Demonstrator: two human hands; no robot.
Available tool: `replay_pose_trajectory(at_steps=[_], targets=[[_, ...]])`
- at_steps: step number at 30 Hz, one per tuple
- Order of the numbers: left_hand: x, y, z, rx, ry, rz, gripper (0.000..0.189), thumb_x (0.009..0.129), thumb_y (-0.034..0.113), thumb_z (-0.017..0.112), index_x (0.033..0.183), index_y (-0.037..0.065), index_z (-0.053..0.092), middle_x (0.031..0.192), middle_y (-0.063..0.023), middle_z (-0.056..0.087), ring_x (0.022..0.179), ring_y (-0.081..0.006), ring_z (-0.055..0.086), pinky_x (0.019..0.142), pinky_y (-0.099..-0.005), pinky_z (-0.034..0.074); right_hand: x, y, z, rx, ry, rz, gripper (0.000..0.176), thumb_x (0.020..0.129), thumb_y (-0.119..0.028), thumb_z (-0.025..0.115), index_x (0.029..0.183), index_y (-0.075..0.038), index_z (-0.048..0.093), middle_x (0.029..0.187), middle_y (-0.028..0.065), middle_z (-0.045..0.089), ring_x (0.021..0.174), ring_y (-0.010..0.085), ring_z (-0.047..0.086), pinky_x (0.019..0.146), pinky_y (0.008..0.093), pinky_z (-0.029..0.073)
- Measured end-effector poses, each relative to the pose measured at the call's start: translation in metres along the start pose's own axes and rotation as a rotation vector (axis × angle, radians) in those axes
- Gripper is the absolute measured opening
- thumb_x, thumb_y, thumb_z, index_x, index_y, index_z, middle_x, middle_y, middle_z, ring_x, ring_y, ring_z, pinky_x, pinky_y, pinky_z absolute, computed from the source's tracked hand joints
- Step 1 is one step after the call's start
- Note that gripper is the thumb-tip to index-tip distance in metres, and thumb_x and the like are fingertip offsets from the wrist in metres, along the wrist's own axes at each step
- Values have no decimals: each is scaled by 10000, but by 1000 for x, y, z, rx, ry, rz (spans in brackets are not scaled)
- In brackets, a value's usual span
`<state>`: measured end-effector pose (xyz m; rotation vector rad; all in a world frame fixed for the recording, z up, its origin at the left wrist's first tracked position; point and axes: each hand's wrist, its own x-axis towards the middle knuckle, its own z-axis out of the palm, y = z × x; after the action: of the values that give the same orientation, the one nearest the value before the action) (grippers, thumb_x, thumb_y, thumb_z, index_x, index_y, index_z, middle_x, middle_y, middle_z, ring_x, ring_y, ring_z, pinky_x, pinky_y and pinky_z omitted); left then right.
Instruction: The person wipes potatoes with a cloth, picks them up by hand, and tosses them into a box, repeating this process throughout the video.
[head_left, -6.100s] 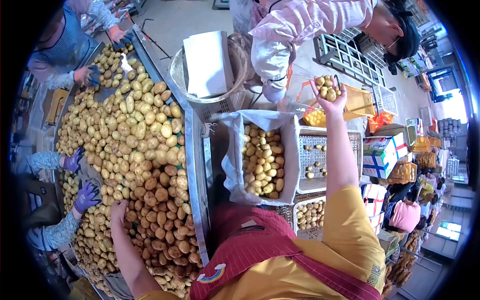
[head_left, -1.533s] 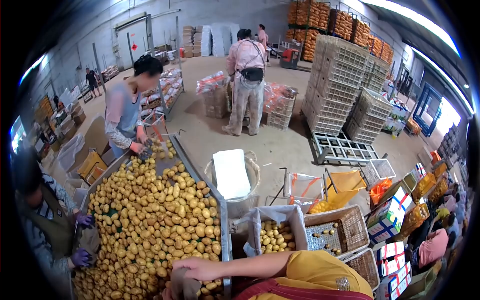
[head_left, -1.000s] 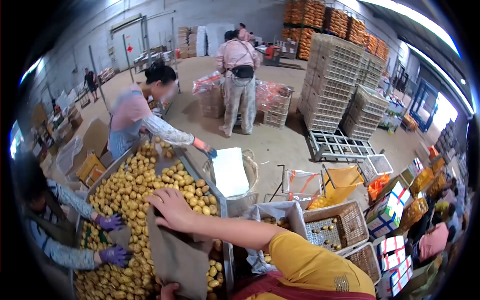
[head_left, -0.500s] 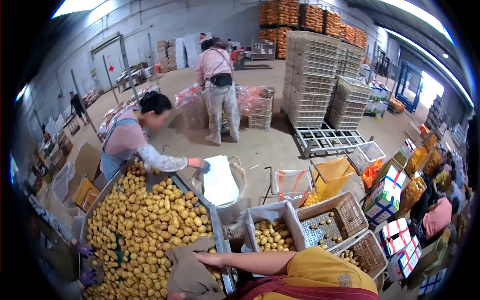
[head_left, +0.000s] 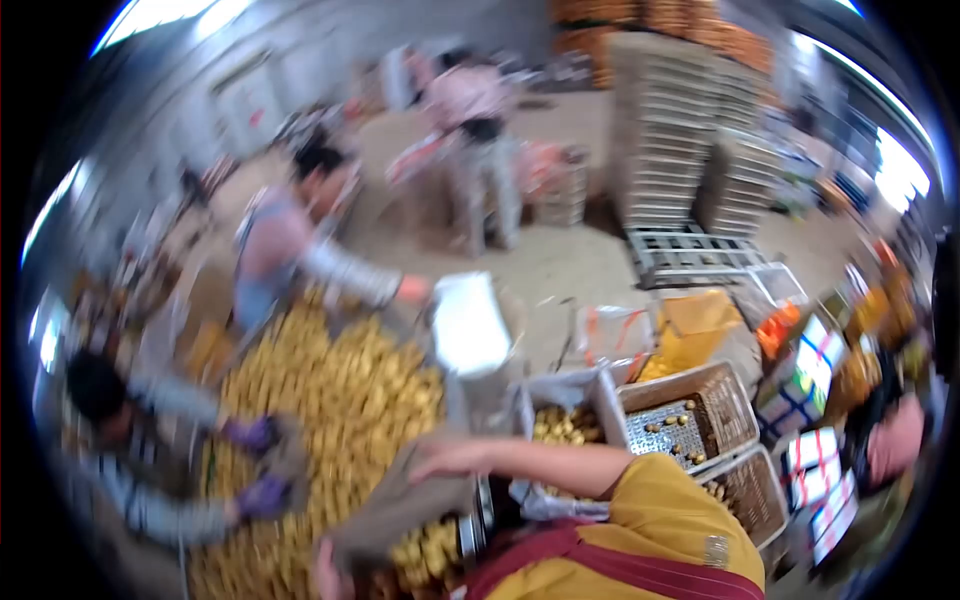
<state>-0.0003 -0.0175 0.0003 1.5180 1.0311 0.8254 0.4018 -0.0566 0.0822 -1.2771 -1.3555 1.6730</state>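
Observation:
A grey-brown cloth (head_left: 405,505) is stretched over the edge of a potato heap (head_left: 340,380) in a metal-sided bin. My right hand (head_left: 455,457) has the cloth's upper end, the fingers closed at its edge, though blurred. At the lower end, my left hand (head_left: 328,572) grips the cloth's corner, partly cut off by the dark rim of the view. Loose potatoes (head_left: 425,555) show beneath the cloth, close to the bin's near side.
Across the heap, a co-worker's purple gloves (head_left: 258,470) hold another dark cloth. Another person's hand (head_left: 412,290) reaches toward a white stack (head_left: 470,322) on a round container. Crates (head_left: 690,410) with potatoes stand to the right. Tall crate stacks (head_left: 665,130) rise behind.
The view has swung left and blurred. The cloth is now spread between my hands, and my left hand shows more. The gloved co-worker has come further into view.

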Motion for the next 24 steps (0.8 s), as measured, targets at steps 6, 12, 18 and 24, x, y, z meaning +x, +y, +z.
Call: replay_pose_trajectory(at_steps=[6,12,18,24], targets=[[-67,20,51,-644,458,-422,387,985,147,527,1341,8,589,1258,-98,664,1125,-255,639,975,-380,506,-56,-25,1,23,318,-16,591,870,-155,769,1376,-59,479,1153,101,659,1020,201,665,886,323,539],[-50,50,55,-781,469,-352,511,988,193,554,1457,12,466,1374,-107,591,1240,-237,576,1057,-376,460,-23,-42,-29,275,510,-239,612,881,47,680,1399,-151,420,994,120,694,926,207,690,813,336,567],[58,141,-19,-598,443,-131,588,1008,324,539,1509,54,388,1403,-158,559,1284,-298,562,1048,-448,507,75,-121,-66,187,604,-574,655,826,57,700,1405,-137,465,1013,97,650,886,209,662,834,368,560],[121,236,-99,-109,526,394,719,1017,403,584,1565,37,296,1494,-200,478,1298,-283,567,1092,-420,480,98,-202,-86,28,405,-851,512,905,-19,677,1378,-103,499,1166,101,652,1034,209,674,882,351,575]])
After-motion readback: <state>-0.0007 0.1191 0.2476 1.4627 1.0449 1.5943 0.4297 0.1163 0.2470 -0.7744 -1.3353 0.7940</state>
